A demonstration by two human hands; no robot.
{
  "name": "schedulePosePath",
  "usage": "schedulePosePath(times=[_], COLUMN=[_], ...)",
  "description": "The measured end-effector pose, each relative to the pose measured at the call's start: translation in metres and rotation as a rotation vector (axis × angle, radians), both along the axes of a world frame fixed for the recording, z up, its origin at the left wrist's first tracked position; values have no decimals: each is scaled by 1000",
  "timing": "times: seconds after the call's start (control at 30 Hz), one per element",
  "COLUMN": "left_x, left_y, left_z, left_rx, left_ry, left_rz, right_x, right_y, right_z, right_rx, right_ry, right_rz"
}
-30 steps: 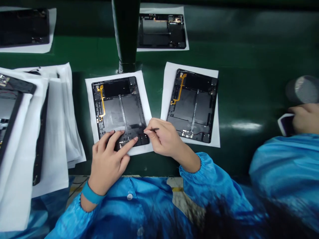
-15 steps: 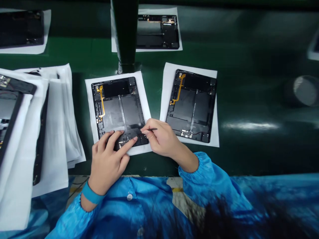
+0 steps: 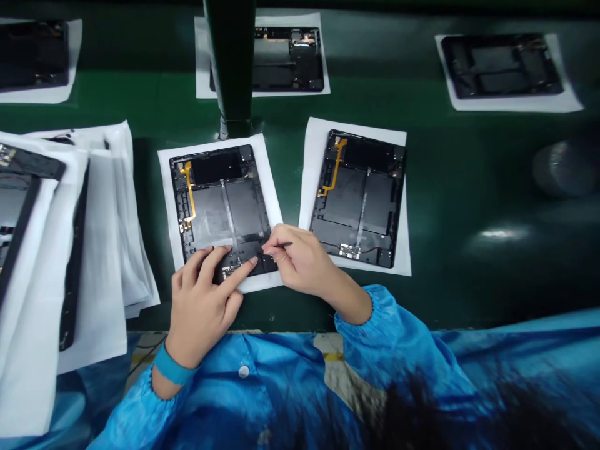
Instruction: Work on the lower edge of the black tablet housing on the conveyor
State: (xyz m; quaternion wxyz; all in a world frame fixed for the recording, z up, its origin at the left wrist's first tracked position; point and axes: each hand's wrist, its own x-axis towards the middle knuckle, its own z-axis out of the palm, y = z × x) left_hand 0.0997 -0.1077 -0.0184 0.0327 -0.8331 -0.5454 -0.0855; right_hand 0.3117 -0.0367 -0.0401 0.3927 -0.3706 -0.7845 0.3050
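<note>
An opened tablet (image 3: pixel 220 209), back cover off, is laid flat on a white paper sheet (image 3: pixel 272 187) on the green conveyor belt (image 3: pixel 469 206), directly in front of the person. An orange flex cable (image 3: pixel 189 194) is seen along its left side, with dark battery cells in the middle.

The left hand (image 3: pixel 201 300) is spread flat, fingers pressed on the tablet's near edge close to the connector area; nothing is grasped in it. The right hand (image 3: pixel 300 256) is pinched around a thin dark tool (image 3: pixel 281 245), likely tweezers or a probe; the tip is hidden behind the fingers at the tablet's near right corner. Contact of the tip with the board cannot be confirmed.

A second opened tablet (image 3: pixel 360 197) is placed on its own sheet just to the right, slightly rotated, untouched. Two more tablets on paper are seen further back: one (image 3: pixel 285 59) partly hidden by a dark green post (image 3: pixel 232 62), another (image 3: pixel 501 65) at far right. A further unit (image 3: pixel 32 56) is seen at far left, top. A stack of paper-wrapped tablets (image 3: pixel 56 250) is piled at the left edge. A blurred grey round object (image 3: pixel 562 169) is seen at right; not identifiable.

Blue smock sleeves (image 3: pixel 403 344) and a blue wristband (image 3: pixel 171 365) on the left wrist are worn.
</note>
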Motion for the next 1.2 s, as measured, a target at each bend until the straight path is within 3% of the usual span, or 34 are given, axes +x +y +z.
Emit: schedulePosePath(times=[0.2, 0.4, 0.6, 0.77, 0.93, 1.07, 1.2], left_x=[-1, 0, -1, -1, 0, -1, -15], left_y=[0, 0, 0, 1, 0, 1, 0], left_z=[1, 0, 0, -1, 0, 1, 3], left_rx=[0, -6, -6, 21, 12, -5, -47], left_ry=[8, -10, -11, -46, -58, -62, -136], left_rz=[-3, 3, -6, -7, -15, -7, -104], right_x=[0, 0, -1, 0, 2, 3, 3], right_y=[1, 0, -1, -1, 0, 0, 0], right_z=[4, 2, 6, 5, 8, 9, 8], right_rx=[11, -2, 21, 37, 26, 6, -15], right_ry=[-21, -44, -84, -68, -123, -93, -104], right_rz=[32, -45, -4, -59, 7, -21, -16])
